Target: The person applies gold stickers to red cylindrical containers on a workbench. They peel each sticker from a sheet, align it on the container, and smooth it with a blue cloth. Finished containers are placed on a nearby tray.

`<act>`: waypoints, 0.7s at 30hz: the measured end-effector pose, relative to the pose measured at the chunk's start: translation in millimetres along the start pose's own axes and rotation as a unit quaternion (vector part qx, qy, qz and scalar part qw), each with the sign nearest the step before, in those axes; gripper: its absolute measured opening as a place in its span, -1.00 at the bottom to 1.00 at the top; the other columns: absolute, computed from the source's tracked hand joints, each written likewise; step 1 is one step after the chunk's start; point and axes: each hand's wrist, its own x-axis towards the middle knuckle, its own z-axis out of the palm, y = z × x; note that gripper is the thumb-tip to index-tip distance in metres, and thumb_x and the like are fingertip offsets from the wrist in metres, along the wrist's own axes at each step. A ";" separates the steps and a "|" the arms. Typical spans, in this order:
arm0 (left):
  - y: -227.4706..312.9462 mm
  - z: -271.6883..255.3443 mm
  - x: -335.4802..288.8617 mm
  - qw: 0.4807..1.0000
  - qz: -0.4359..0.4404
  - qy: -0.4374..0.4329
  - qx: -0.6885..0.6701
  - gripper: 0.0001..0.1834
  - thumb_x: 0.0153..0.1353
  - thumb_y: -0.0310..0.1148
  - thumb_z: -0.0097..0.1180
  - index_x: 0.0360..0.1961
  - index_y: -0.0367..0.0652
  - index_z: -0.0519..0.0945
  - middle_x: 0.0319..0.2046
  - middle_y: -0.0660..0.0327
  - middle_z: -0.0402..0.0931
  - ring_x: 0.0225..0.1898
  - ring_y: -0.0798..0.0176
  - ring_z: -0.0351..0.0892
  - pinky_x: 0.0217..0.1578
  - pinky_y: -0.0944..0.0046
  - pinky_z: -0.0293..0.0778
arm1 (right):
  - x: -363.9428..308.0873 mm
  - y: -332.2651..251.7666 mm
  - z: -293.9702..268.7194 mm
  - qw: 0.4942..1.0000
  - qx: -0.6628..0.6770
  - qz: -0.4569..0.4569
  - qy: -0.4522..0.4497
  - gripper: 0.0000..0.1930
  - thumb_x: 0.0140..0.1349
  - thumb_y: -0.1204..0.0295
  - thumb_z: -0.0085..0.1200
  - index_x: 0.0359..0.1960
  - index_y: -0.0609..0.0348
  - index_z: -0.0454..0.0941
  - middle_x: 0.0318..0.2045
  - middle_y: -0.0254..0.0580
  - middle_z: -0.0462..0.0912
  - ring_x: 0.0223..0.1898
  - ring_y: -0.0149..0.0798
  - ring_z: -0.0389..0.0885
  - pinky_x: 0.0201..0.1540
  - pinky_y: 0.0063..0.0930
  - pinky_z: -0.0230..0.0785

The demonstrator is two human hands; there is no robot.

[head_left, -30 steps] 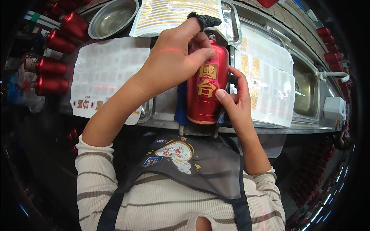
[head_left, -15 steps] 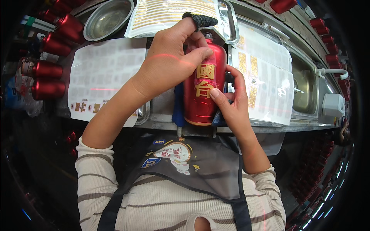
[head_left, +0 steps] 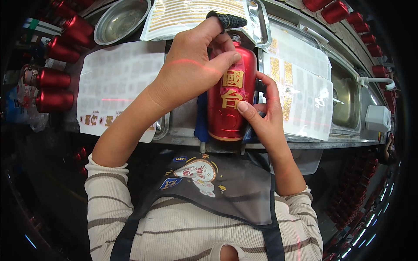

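Note:
A red bottle (head_left: 228, 124) with raised gold characters stands or leans in front of me at the table edge, its narrow neck at the far end. My left hand (head_left: 191, 58) bends over its upper left side, the thumb pressed on the shoulder above the gold characters. A dark knitted finger cover (head_left: 227, 20) sits on one of its fingers; the other fingers are curled and partly hidden. My right hand (head_left: 265, 113) grips the bottle's right side, thumb on the front beside the lower character, fingers partly behind it. Blue cloth (head_left: 201, 117) shows at the bottle's left.
Sticker sheets lie around the bottle: a mostly used white one (head_left: 122, 78) at left, one with gold strips (head_left: 191, 19) behind, another (head_left: 305, 100) at right. A metal bowl (head_left: 122, 21) stands far left, a sink (head_left: 346, 115) right. More red bottles (head_left: 54, 101) stand left and far right.
Both hands keep nearly the same hold on the bottle. The red bottles at the upper right have shifted along their row, and the view has moved slightly.

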 end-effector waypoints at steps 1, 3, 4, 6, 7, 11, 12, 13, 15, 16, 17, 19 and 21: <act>-1.3 0.9 0.0 1.000 0.018 0.014 -0.002 -0.80 0.10 -0.54 0.29 -0.23 -0.27 0.58 -0.43 0.26 0.62 -0.38 0.39 0.58 -0.28 0.36 0.51 | 0.3 -0.5 -0.1 1.000 0.005 0.001 -0.003 -0.19 0.12 0.18 0.36 0.32 0.27 0.22 0.12 -0.03 0.43 -0.04 -0.37 0.56 -0.24 -0.63 0.44; -5.0 3.3 0.1 0.998 0.056 0.042 -0.005 -0.82 0.09 -0.49 0.28 -0.29 -0.29 0.55 -0.48 0.16 0.62 -0.47 0.31 0.61 -0.41 0.31 0.52 | 1.4 0.0 -0.6 1.000 0.005 -0.006 -0.007 -0.20 0.13 0.19 0.35 0.32 0.27 0.22 0.12 -0.03 0.44 -0.05 -0.38 0.56 -0.25 -0.64 0.44; -4.9 3.2 0.4 0.997 0.053 0.053 0.007 -0.80 0.09 -0.49 0.28 -0.27 -0.29 0.55 -0.45 0.16 0.63 -0.45 0.29 0.62 -0.39 0.30 0.53 | 2.3 1.9 -1.5 1.000 -0.002 -0.013 -0.007 -0.21 0.15 0.20 0.34 0.32 0.27 0.22 0.11 -0.03 0.44 -0.07 -0.38 0.58 -0.26 -0.64 0.44; -4.2 2.1 0.8 0.995 0.049 0.075 0.032 -0.76 0.10 -0.49 0.28 -0.21 -0.29 0.55 -0.39 0.14 0.64 -0.40 0.26 0.64 -0.34 0.28 0.55 | 2.6 3.7 -1.3 1.000 0.021 -0.007 -0.005 -0.24 0.18 0.22 0.31 0.32 0.27 0.22 0.11 -0.02 0.44 -0.11 -0.38 0.61 -0.28 -0.64 0.45; -8.6 2.2 0.2 0.994 0.043 0.102 0.017 -0.75 0.11 -0.48 0.28 -0.19 -0.30 0.55 -0.36 0.13 0.65 -0.37 0.26 0.64 -0.30 0.28 0.55 | 1.8 3.4 -0.4 0.999 0.050 0.006 -0.002 -0.26 0.19 0.23 0.30 0.32 0.27 0.22 0.11 -0.02 0.44 -0.13 -0.38 0.62 -0.29 -0.65 0.46; -19.1 -4.3 -22.3 0.990 -0.090 0.091 -0.063 -0.47 0.16 -0.33 0.36 0.04 -0.37 0.41 0.03 -0.05 0.54 0.07 0.14 0.56 0.11 0.20 0.44 | 2.3 1.6 -2.7 0.997 0.065 0.029 0.010 -0.32 0.25 0.28 0.24 0.32 0.28 0.22 0.12 0.01 0.43 -0.21 -0.38 0.67 -0.30 -0.66 0.48; -21.1 1.8 -39.8 0.984 -0.118 0.078 -0.110 -0.40 0.16 -0.29 0.38 0.08 -0.39 0.36 0.11 -0.10 0.48 0.16 0.11 0.49 0.18 0.17 0.39 | 3.7 1.0 -3.3 0.997 0.066 0.027 0.009 -0.30 0.24 0.27 0.25 0.33 0.28 0.21 0.12 0.02 0.43 -0.20 -0.38 0.67 -0.29 -0.66 0.48; -22.4 7.1 -55.0 0.975 -0.146 0.066 -0.156 -0.34 0.16 -0.25 0.40 0.11 -0.41 0.31 0.19 -0.16 0.42 0.25 0.08 0.43 0.25 0.13 0.34 | 5.0 -0.6 -3.3 0.997 0.066 0.025 0.008 -0.29 0.23 0.26 0.27 0.33 0.28 0.21 0.13 0.02 0.42 -0.19 -0.38 0.66 -0.29 -0.66 0.48; -20.8 19.0 -75.3 0.947 -0.180 -0.008 -0.266 -0.16 0.15 -0.20 0.43 0.21 -0.45 0.16 0.33 -0.25 0.19 0.39 -0.01 0.22 0.37 0.05 0.17 | 6.2 -2.7 -1.8 0.999 0.036 0.013 0.008 -0.25 0.19 0.25 0.30 0.33 0.28 0.21 0.13 0.03 0.42 -0.17 -0.37 0.66 -0.28 -0.65 0.49; -12.4 24.3 -78.7 0.932 -0.191 -0.010 -0.307 -0.17 0.16 -0.25 0.42 0.21 -0.49 0.15 0.31 -0.24 0.21 0.39 0.04 0.21 0.38 0.07 0.16 | 8.2 -3.1 -0.3 1.000 0.005 0.001 0.010 -0.23 0.17 0.24 0.33 0.32 0.28 0.21 0.13 0.04 0.42 -0.16 -0.36 0.66 -0.27 -0.65 0.50; -11.1 29.6 -81.4 0.933 -0.186 0.000 -0.308 -0.17 0.16 -0.27 0.41 0.22 -0.48 0.14 0.32 -0.23 0.22 0.39 0.05 0.21 0.38 0.08 0.15 | 9.2 -3.9 1.6 1.000 -0.026 -0.012 0.013 -0.21 0.15 0.23 0.35 0.32 0.29 0.21 0.13 0.05 0.42 -0.15 -0.35 0.65 -0.27 -0.64 0.51; -12.5 36.6 -85.5 0.935 -0.175 0.022 -0.308 -0.17 0.17 -0.31 0.41 0.24 -0.48 0.14 0.32 -0.22 0.22 0.39 0.06 0.22 0.38 0.10 0.15 | 7.3 -8.3 3.7 1.000 -0.002 0.005 0.018 -0.16 0.09 0.21 0.40 0.32 0.30 0.21 0.13 0.07 0.42 -0.14 -0.32 0.65 -0.26 -0.62 0.54; -14.4 35.4 -85.9 0.938 -0.166 0.017 -0.303 -0.18 0.17 -0.35 0.39 0.27 -0.46 0.13 0.32 -0.18 0.23 0.38 0.09 0.23 0.37 0.13 0.16 | 7.3 -10.4 2.6 1.000 -0.002 0.011 0.011 -0.16 0.08 0.22 0.40 0.32 0.30 0.21 0.13 0.09 0.42 -0.14 -0.31 0.65 -0.26 -0.61 0.55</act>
